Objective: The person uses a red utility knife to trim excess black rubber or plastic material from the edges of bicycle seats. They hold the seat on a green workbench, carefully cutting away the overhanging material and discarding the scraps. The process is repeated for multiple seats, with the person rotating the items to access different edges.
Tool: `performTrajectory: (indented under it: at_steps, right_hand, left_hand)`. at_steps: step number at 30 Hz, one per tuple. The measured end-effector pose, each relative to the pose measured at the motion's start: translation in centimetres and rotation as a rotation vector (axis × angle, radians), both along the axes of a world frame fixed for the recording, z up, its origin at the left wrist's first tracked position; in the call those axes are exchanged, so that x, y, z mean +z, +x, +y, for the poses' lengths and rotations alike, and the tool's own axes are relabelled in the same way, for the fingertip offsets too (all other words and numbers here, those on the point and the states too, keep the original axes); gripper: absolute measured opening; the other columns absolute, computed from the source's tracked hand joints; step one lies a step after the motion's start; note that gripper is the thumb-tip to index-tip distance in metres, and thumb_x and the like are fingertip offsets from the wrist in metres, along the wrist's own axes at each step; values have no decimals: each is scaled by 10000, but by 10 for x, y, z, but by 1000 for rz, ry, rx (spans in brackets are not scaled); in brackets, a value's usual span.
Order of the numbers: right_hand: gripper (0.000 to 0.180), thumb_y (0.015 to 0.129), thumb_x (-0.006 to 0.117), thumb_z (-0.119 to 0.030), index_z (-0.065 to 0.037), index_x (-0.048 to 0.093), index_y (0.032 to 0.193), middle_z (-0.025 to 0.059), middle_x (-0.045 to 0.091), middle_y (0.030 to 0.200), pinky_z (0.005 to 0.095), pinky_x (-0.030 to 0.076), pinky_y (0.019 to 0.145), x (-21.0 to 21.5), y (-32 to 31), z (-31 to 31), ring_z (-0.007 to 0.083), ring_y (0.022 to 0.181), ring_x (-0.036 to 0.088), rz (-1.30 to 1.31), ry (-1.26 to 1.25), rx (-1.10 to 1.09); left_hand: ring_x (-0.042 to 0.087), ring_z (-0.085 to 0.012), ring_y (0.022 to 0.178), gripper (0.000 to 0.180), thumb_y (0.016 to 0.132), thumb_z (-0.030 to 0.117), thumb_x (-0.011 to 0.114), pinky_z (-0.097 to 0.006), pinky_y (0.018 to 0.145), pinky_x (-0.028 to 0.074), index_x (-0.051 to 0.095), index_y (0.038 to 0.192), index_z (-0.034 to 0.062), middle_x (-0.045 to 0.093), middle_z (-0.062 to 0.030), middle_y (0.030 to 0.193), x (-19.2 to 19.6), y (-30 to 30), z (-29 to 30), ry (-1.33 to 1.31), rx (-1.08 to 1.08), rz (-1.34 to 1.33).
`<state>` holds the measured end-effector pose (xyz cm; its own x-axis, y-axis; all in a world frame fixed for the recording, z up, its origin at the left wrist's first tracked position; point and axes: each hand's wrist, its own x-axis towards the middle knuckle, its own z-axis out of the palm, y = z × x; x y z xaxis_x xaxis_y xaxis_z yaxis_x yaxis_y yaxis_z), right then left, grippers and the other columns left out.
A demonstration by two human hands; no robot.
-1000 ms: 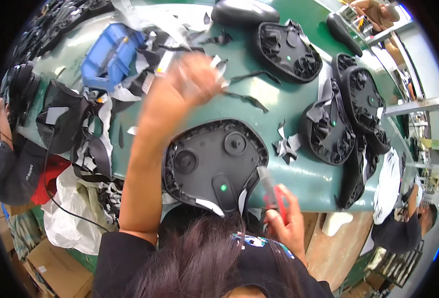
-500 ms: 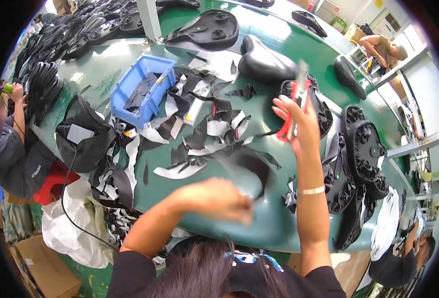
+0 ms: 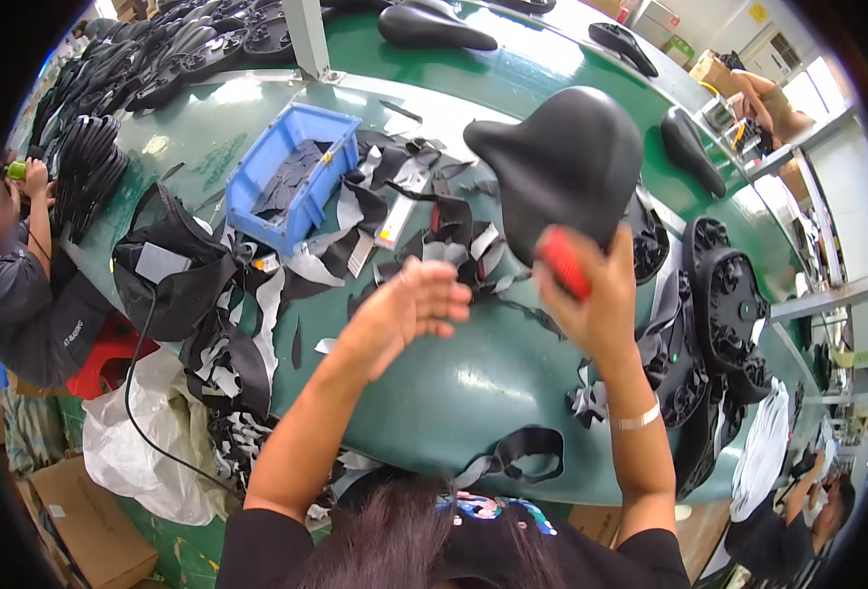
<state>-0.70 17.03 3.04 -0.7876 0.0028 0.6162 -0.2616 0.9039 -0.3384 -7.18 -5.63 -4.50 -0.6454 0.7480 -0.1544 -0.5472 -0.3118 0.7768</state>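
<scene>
My right hand (image 3: 596, 294) is closed round a red-handled tool (image 3: 564, 263), its kind blurred by motion. This hand is at the wide rear end of a black bike saddle (image 3: 571, 162), top side up; whether its fingers also grip the saddle I cannot tell. My left hand (image 3: 409, 312) holds nothing, fingers apart, over the near edge of the heap of black and grey trimmings (image 3: 360, 211). A curled black strip (image 3: 532, 454) lies at the table's front edge.
A blue bin (image 3: 291, 187) with dark scraps stands behind the trimmings. Beside it is a black bag-like holder (image 3: 169, 255). Upturned saddle bases (image 3: 728, 304) are stacked at right. More saddles (image 3: 434, 26) sit on the green belt. A metal post (image 3: 306, 39) rises at the back.
The saddle appears larger and nearer, with my right hand lower beside it. My left hand has moved up and opened. A black strip now lies at the front edge. Saddles on the belt have shifted.
</scene>
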Motion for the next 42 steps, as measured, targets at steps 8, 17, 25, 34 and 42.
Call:
performTrajectory:
  at_steps: [8,17,25,34,42]
  right_hand:
    - [374,632,747,-70,-133,672,993,66,598,930,353,511,728,-23,153,-20,248,833,597,-447,-117,323]
    - [599,707,732,-59,-114,537,1271,93,609,856,291,492,605,-4,154,16,232,704,599,-334,54,105]
    - [599,842,614,-125,-183,396,1398,124,503,714,399,416,429,-36,180,5,288,503,531,-524,248,-28]
    - [535,862,639,-95,-29,418,1345,273,607,1126,390,520,827,-32,231,-61,390,957,642,-682,-534,-158]
    - [579,802,655,-37,-32,425,1333,120,582,1185,256,502,736,-36,110,-27,180,938,626,-283,-516,-81]
  left_hand:
    - [526,-221,1169,793,850,364,660,-323,982,434,270,1404,-47,471,-192,1325,32,-9,1,-222,-171,137]
    - [587,-124,830,555,763,394,730,-263,738,493,561,1095,-18,616,-76,949,66,1,24,-503,-161,438]
    - [589,-125,786,487,763,304,687,-259,717,491,566,1086,-40,620,-90,933,59,-4,23,-505,-148,462]
    - [567,-137,841,525,764,279,686,-269,768,470,527,1147,-43,595,-100,991,38,55,-30,-475,299,151]
    - [540,-143,953,602,789,241,712,-293,843,459,429,1242,-36,554,-108,1101,23,86,-37,-471,619,245]
